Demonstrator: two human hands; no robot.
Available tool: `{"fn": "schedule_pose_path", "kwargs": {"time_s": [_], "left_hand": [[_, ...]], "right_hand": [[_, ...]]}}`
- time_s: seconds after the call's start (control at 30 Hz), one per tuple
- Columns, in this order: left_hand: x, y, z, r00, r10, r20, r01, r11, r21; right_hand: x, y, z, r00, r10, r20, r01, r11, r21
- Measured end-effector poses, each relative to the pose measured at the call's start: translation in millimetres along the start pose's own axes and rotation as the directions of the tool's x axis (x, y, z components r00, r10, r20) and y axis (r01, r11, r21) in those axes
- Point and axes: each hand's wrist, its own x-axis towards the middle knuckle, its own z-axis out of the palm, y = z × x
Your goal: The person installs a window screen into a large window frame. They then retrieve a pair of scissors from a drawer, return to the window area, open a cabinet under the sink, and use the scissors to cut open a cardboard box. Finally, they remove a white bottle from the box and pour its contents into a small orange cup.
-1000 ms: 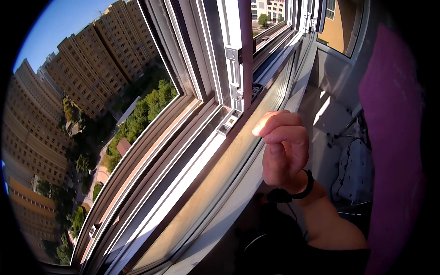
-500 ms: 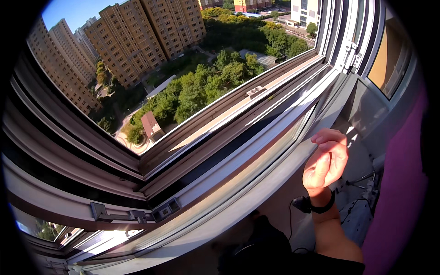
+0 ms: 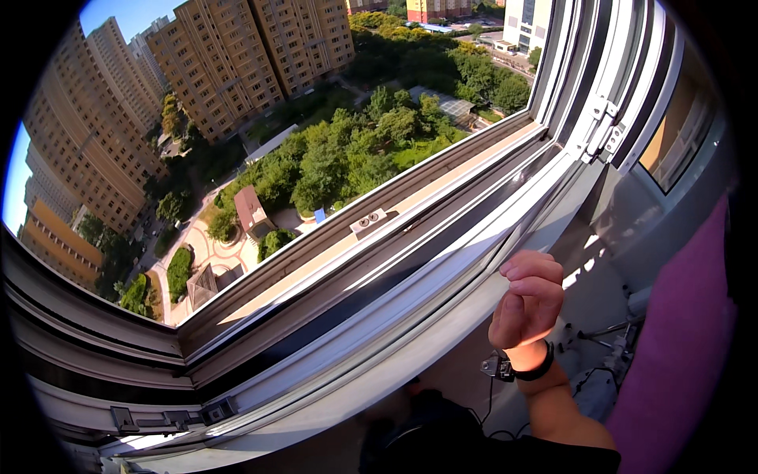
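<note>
My right hand (image 3: 530,300) is raised at the right of the view, beside the white inner sill (image 3: 442,347) of a wide window. Its fingers are curled loosely inward with the thumb folded against them, and nothing shows between them. A black wrist strap (image 3: 537,365) with a small device (image 3: 497,366) on its side circles the wrist. A thin cable hangs from that device. Nearest to the fingers is the lower window frame (image 3: 474,276), which they appear not to touch. My left hand is not in view.
A metal hinge (image 3: 602,130) sits at the frame's upper right corner, and dark latch parts (image 3: 170,419) at lower left. Outside are trees (image 3: 339,158) and tall buildings (image 3: 237,63). A pink-purple cloth (image 3: 679,316) hangs at right. Tripod-like legs and cables (image 3: 604,355) lie low behind the arm.
My right hand has shifted left and lower in the picture, its fingers still curled. The view has shifted too, showing more of the ground outside at the left.
</note>
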Motion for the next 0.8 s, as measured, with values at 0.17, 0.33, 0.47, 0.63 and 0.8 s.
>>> {"fn": "schedule_pose_path", "kwargs": {"time_s": [0.17, 0.33, 0.47, 0.63, 0.8], "left_hand": [[-9.5, -1.0, -6.9, 0.999, 0.045, 0.006, -0.045, 0.999, -0.012], [-20.8, -3.1, -21.7, 0.998, 0.055, 0.033, -0.057, 0.997, 0.051], [-33.9, -3.2, -20.8, 0.999, 0.044, 0.010, -0.044, 0.998, 0.039], [-42.0, 0.8, -27.6, 0.999, 0.052, -0.004, -0.051, 0.991, 0.123], [-40.2, 4.5, -68.3, 0.993, 0.115, -0.033, -0.111, 0.987, 0.116]], "right_hand": [[-1.9, 5.5, 4.4, 0.999, -0.048, 0.023, 0.047, 0.998, 0.040], [-10.0, 6.0, 8.2, 0.997, -0.051, 0.057, 0.042, 0.989, 0.145], [-15.5, -1.0, 4.4, 0.997, -0.032, 0.073, 0.020, 0.987, 0.157], [-30.2, -26.2, 6.9, 0.985, -0.029, 0.168, -0.011, 0.974, 0.228], [-55.3, -75.5, 33.4, 0.955, -0.003, 0.298, -0.113, 0.921, 0.372]]}}
